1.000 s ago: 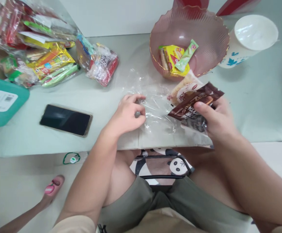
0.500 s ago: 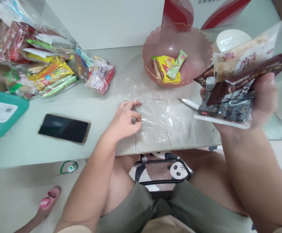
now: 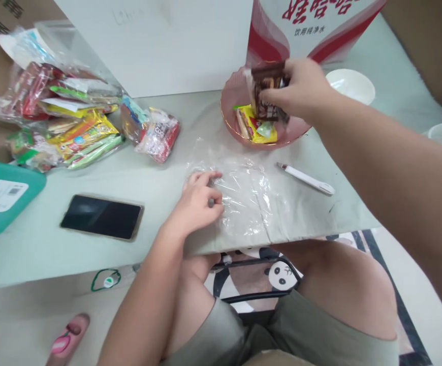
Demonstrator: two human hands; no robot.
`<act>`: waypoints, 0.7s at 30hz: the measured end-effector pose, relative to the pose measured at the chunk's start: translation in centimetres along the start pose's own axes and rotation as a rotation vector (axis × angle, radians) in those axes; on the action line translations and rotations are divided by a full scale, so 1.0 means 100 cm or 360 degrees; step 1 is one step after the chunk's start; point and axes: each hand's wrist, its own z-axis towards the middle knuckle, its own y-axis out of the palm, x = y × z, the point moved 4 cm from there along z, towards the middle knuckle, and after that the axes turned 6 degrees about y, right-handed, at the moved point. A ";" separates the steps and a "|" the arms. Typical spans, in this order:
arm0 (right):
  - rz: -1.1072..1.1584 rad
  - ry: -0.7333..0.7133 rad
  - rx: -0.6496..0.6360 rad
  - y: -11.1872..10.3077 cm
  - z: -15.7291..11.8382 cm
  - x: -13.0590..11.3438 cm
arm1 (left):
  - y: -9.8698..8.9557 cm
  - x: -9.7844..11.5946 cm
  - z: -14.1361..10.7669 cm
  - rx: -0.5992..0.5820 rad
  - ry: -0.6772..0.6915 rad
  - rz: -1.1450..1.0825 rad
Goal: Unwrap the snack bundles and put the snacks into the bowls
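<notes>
Here, right hand (image 3: 303, 90) pinching packets (image 3: 265, 101) over pink bowl (image 3: 237, 90), left hand (image 3: 198, 206) loosely spread on clear plastic (image 3: 244, 201).

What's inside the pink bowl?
A yellow snack packet and something pale green lie inside the pink bowl. The right hand and its brown packet block part of our view, so anything behind them can't be seen.

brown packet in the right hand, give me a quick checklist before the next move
1. Brown packet in right hand's grip: ok
2. Unobstructed view into pink bowl: not ok, hand and packet cover part
3. Brown packet clear of yellow packet inside: cannot tell, blurred
4. Left hand away from bowl: ok, at the clear plastic
5. White pen outside bowl: ok, on the table
</notes>
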 end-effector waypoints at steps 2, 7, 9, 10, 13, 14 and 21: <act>-0.0197 0.0125 -0.0166 0.003 -0.004 -0.002 | 0.000 0.001 0.000 -0.0009 0.0001 0.0001; -0.0078 0.0199 0.0031 -0.018 -0.037 -0.012 | -0.001 0.002 0.001 0.0004 -0.0004 0.0017; 0.0135 0.0117 0.0256 -0.024 -0.065 -0.006 | 0.000 0.003 0.001 0.0010 -0.0016 0.0020; 0.0215 -0.0005 0.0392 -0.025 -0.082 -0.001 | 0.000 0.003 0.001 0.0011 -0.0020 0.0022; 0.0318 -0.0156 0.0331 0.001 -0.138 0.029 | 0.004 0.006 0.000 0.0002 -0.0003 0.0027; 0.0225 -0.0207 0.0308 0.013 -0.156 0.038 | 0.006 0.008 0.000 -0.0010 0.0005 0.0025; -0.0416 -0.0435 0.0233 0.066 -0.200 0.070 | 0.007 0.014 -0.008 0.0027 -0.0004 0.0003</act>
